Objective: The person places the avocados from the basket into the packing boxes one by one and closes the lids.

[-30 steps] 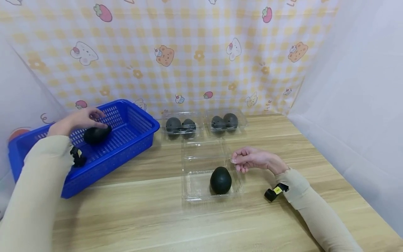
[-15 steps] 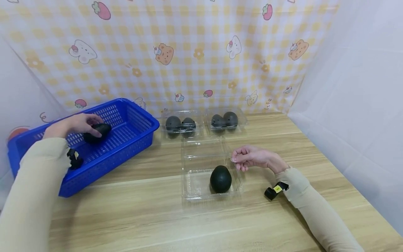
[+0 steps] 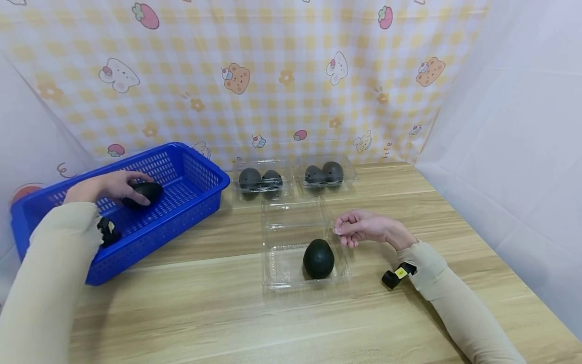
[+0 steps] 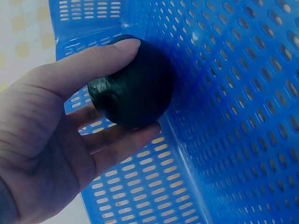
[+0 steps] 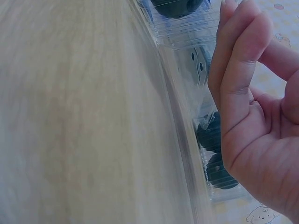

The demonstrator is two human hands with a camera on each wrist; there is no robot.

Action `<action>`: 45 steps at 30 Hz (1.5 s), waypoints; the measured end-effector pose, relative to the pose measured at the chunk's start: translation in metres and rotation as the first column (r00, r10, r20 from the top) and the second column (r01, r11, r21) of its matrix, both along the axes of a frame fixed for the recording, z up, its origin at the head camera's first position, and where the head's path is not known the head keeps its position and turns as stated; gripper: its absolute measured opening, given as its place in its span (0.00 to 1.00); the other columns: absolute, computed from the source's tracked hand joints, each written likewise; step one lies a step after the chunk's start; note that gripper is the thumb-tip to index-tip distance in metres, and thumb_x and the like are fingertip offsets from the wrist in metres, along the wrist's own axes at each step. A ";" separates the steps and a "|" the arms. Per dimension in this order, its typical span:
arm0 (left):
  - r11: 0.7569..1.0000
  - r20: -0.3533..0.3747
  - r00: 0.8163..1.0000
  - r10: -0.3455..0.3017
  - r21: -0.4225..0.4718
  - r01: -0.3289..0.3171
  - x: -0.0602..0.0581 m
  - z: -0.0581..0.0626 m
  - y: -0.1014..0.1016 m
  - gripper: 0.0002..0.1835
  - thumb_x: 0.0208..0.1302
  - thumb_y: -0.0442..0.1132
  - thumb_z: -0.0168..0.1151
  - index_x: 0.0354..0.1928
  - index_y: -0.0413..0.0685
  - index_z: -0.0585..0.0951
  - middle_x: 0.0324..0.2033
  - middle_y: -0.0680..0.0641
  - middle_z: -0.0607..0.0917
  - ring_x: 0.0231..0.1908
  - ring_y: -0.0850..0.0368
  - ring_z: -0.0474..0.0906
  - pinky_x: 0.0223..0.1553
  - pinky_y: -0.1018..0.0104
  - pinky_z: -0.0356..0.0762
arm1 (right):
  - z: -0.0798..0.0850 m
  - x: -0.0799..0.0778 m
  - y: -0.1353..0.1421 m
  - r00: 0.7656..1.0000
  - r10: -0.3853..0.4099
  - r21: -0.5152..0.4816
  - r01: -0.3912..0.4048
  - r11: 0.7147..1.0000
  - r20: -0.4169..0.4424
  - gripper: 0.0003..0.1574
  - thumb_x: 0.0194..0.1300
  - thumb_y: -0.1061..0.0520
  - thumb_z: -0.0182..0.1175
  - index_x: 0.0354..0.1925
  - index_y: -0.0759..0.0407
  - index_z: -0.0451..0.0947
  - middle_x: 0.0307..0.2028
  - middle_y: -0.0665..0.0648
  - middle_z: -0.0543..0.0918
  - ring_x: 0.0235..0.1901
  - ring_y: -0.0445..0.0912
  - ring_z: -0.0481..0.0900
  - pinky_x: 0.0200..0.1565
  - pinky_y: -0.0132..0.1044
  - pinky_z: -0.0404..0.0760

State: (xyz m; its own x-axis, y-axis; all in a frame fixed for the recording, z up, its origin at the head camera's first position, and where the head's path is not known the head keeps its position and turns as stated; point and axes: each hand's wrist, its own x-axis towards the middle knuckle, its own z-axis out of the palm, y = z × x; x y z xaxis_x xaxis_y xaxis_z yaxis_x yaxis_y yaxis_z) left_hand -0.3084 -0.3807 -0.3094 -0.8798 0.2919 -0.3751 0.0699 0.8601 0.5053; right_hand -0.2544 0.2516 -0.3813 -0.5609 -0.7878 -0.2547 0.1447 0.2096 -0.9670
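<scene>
My left hand (image 3: 109,184) reaches into the blue basket (image 3: 200,197) and grips a dark green avocado (image 3: 150,191). In the left wrist view the thumb lies over this avocado (image 4: 140,88) and fingers curl beneath it, close to the basket's slotted side. With thumb and fingertips, my right hand (image 3: 368,230) pinches the right edge of an unlidded clear plastic clamshell box (image 3: 284,268). One avocado (image 3: 318,259) sits in the right half of the box's front tray. The right wrist view shows the right hand (image 5: 252,126) from the side, its fingertips partly cut off.
Two closed clear boxes stand at the back, the left box (image 3: 263,179) and the right box (image 3: 326,174), each with two dark avocados inside. A checked cloth (image 3: 286,101) hangs behind the wooden table (image 3: 218,313). White sheeting (image 3: 509,151) borders the right side.
My left hand has come down onto the avocado in the basket and closed its fingers round it, and the avocado has shifted slightly right. The right hand stays at the box edge.
</scene>
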 end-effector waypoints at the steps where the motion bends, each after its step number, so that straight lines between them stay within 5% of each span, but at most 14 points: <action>1: 1.000 -0.009 1.000 -0.001 -0.004 0.001 0.001 0.001 0.000 0.41 0.65 0.40 0.69 0.69 0.27 0.58 0.60 0.13 0.58 0.56 0.17 0.65 0.45 0.37 0.81 | 0.000 0.000 0.000 1.000 0.002 0.000 -0.002 1.000 -0.002 0.06 0.74 0.62 0.55 0.40 0.65 0.72 0.28 0.52 0.85 0.25 0.37 0.80 0.29 0.26 0.79; 9: 0.999 -0.164 0.986 -0.017 -0.036 0.012 0.001 0.013 0.006 0.39 0.62 0.41 0.72 0.67 0.27 0.64 0.53 0.17 0.71 0.48 0.29 0.75 0.37 0.46 0.84 | 0.000 -0.001 0.002 1.000 0.001 -0.001 -0.001 1.000 -0.007 0.07 0.74 0.61 0.56 0.41 0.66 0.72 0.28 0.52 0.85 0.25 0.38 0.80 0.29 0.26 0.79; 20: 1.000 -0.285 0.959 0.007 -0.021 -0.014 0.005 0.036 0.018 0.38 0.65 0.41 0.69 0.69 0.30 0.63 0.58 0.15 0.67 0.53 0.25 0.72 0.40 0.47 0.82 | 0.002 0.001 0.003 1.000 0.005 0.013 -0.005 1.000 0.001 0.04 0.76 0.61 0.55 0.40 0.62 0.74 0.29 0.52 0.85 0.26 0.37 0.80 0.29 0.26 0.79; 38: 0.994 -0.332 0.937 0.108 0.062 -0.093 0.011 0.067 0.052 0.43 0.70 0.53 0.63 0.70 0.28 0.56 0.55 0.20 0.69 0.43 0.35 0.79 0.33 0.57 0.86 | -0.001 0.001 0.000 1.000 0.006 0.003 -0.006 1.000 0.001 0.05 0.76 0.62 0.54 0.40 0.62 0.74 0.29 0.51 0.85 0.25 0.37 0.80 0.29 0.26 0.79; 45: 0.995 -0.395 0.913 0.100 0.024 -0.099 0.020 0.078 0.069 0.44 0.70 0.57 0.61 0.70 0.29 0.56 0.54 0.21 0.70 0.41 0.33 0.80 0.35 0.51 0.85 | 0.001 0.000 0.000 1.000 0.006 0.015 -0.005 1.000 -0.005 0.06 0.75 0.60 0.56 0.40 0.62 0.74 0.29 0.51 0.85 0.25 0.37 0.80 0.29 0.26 0.79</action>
State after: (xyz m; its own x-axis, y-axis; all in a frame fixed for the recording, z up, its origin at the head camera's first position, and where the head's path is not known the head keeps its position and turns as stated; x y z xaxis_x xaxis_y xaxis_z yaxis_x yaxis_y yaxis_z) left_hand -0.2883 -0.3116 -0.2317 -0.9807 0.1953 0.0098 0.1781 0.8716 0.4567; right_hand -0.2541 0.2520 -0.3807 -0.5580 -0.7871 -0.2631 0.1382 0.2244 -0.9646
